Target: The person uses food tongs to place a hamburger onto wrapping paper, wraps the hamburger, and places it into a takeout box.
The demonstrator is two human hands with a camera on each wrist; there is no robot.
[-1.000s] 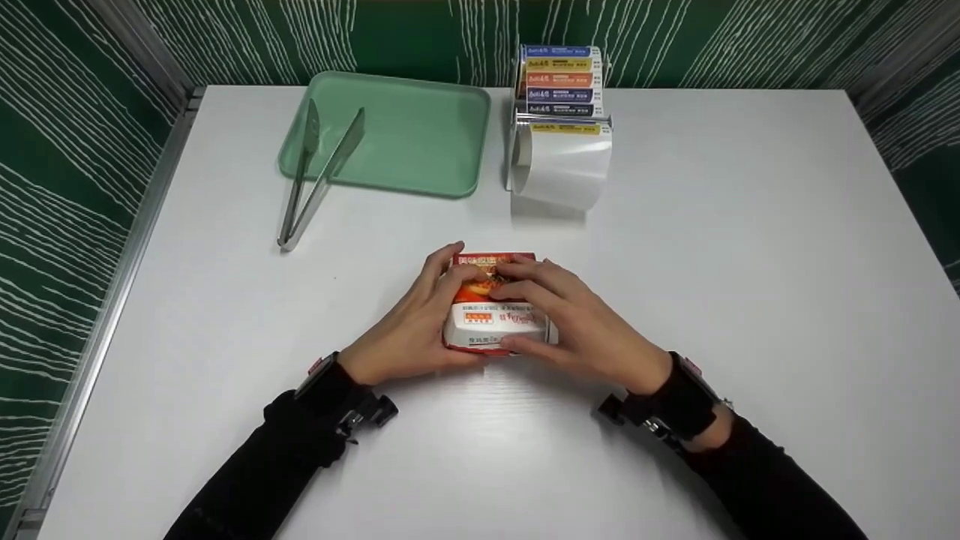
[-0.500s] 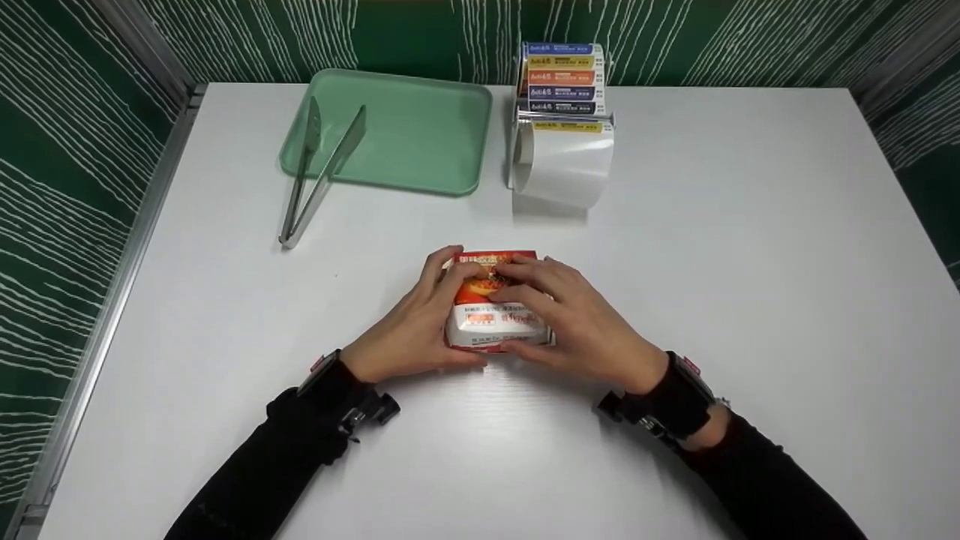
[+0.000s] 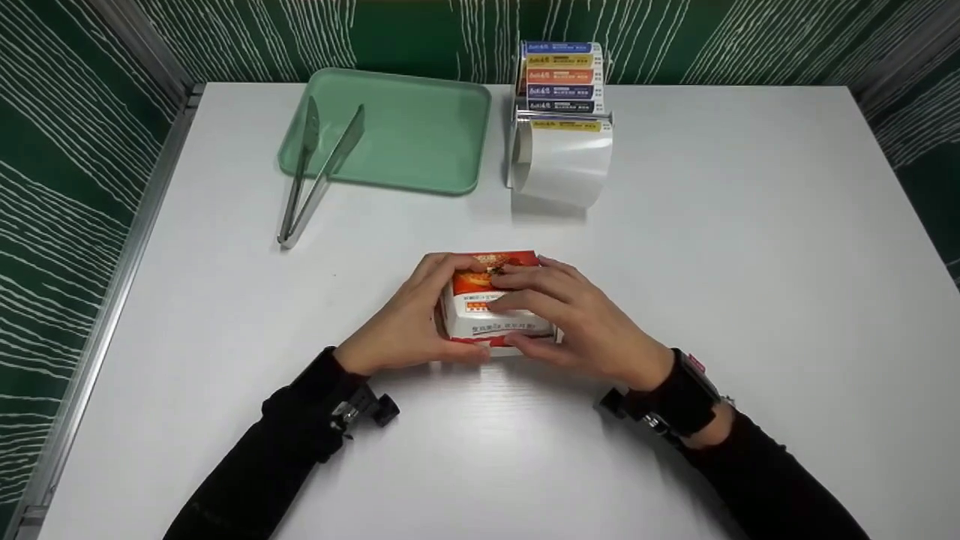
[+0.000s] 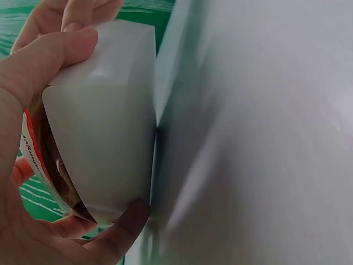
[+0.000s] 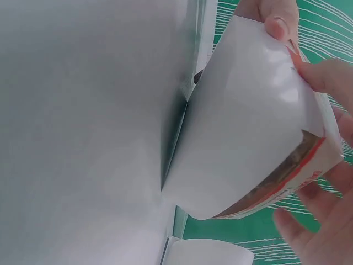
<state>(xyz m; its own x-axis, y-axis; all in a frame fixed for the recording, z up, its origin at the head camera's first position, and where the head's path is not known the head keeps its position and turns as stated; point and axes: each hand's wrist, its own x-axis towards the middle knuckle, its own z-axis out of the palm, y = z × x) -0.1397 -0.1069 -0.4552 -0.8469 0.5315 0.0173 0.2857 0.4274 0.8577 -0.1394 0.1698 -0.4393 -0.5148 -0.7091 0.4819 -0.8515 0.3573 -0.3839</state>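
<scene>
While both hands close round it at the table's (image 3: 750, 225) near centre, the paper box (image 3: 491, 319) sits tipped, lid being pressed shut: left hand (image 3: 401, 326) curls on its left side, right hand (image 3: 581, 319) clasps lid and right side. Next move, by my judgement, calls for tucking the flap squarely. Box: thin glossy card, white, rounded walls, red-orange print.
</scene>
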